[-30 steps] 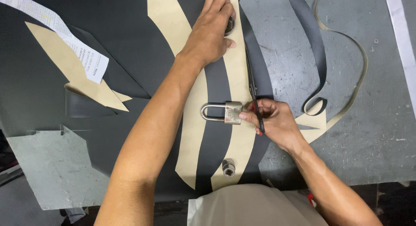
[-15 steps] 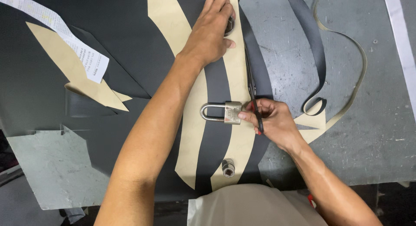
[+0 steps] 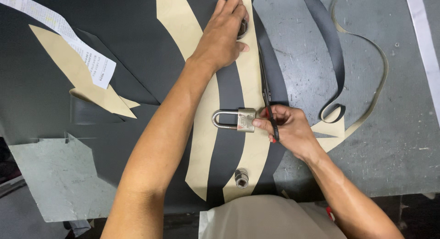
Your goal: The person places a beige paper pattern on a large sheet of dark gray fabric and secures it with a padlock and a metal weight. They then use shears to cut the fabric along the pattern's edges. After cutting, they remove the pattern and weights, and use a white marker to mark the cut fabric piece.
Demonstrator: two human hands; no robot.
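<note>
Two bare hands are seen over a dark sheet (image 3: 114, 51) spread on a grey table (image 3: 394, 142). The left hand (image 3: 223, 35) is laid flat, fingers spread, on a long tan paper pattern (image 3: 252, 83) near the top. A small round metal weight (image 3: 243, 27) is partly hidden under its fingers. The pattern is pressed down by this hand; nothing is gripped by it.

The right hand (image 3: 288, 129) is closed around a pair of scissors (image 3: 266, 90). The dark blades are pointed up, away from the person, along the right edge of the tan pattern. The red handle is mostly hidden in the fingers.

A silver padlock (image 3: 236, 120) is lying on the tan pattern, just left of the right hand, and is touched by the thumb. Another small metal weight (image 3: 241, 177) is set lower down on the pattern.

A curly dark strip (image 3: 330, 60) with a thin tan strip (image 3: 378, 83) is seen at the right. More tan paper (image 3: 73, 76) and a white printed slip (image 3: 68, 39) are lying at the left. A grey scrap (image 3: 59, 179) is found at the bottom left.
</note>
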